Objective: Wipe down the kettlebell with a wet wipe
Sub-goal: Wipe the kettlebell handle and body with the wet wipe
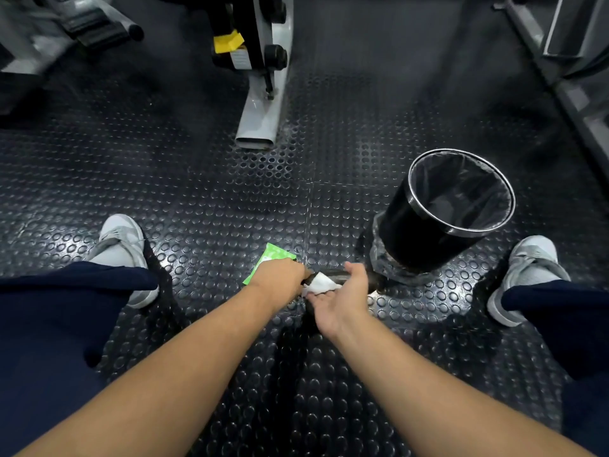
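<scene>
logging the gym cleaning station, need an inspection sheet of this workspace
surface: black studded rubber floor
job's things: dark kettlebell on the floor between the feet; white wet wipe pressed on its handle; green wipe pack partly behind the left hand
clutter: black lined bin right of the kettlebell
hands: right hand holds the wet wipe; left hand at the handle, fingers hidden
cables: nothing seen
surroundings: grey gym machine frame ahead
</scene>
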`<action>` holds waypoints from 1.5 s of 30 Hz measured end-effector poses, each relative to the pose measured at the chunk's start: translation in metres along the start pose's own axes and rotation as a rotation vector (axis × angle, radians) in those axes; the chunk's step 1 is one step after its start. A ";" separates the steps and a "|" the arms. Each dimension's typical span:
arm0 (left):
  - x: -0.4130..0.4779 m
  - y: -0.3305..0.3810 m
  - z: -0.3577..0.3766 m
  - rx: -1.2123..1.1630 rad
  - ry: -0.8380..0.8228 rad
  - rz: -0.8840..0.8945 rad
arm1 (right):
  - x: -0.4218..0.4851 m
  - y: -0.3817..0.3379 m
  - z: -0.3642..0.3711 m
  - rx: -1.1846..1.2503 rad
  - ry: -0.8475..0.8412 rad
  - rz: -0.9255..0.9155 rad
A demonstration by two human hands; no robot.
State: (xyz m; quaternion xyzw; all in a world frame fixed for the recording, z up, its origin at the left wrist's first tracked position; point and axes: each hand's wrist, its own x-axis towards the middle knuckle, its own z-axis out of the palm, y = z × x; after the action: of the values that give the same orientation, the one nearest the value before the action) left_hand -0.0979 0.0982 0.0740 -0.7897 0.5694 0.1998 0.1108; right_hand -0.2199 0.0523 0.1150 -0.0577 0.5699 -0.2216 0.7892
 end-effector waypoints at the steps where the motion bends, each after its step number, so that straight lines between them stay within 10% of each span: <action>1: 0.000 -0.001 0.001 -0.003 -0.005 0.000 | -0.002 -0.004 0.000 0.006 -0.011 0.006; 20: 0.002 -0.001 -0.001 -0.078 -0.051 0.004 | -0.012 -0.057 0.002 0.111 0.133 0.037; 45: -0.001 0.002 -0.003 -0.018 -0.005 -0.037 | 0.005 -0.038 0.002 -0.002 -0.116 0.226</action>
State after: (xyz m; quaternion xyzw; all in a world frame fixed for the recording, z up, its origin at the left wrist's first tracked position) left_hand -0.0997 0.0975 0.0774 -0.8007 0.5525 0.2046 0.1087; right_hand -0.2274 0.0157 0.1243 -0.0066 0.5263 -0.1270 0.8408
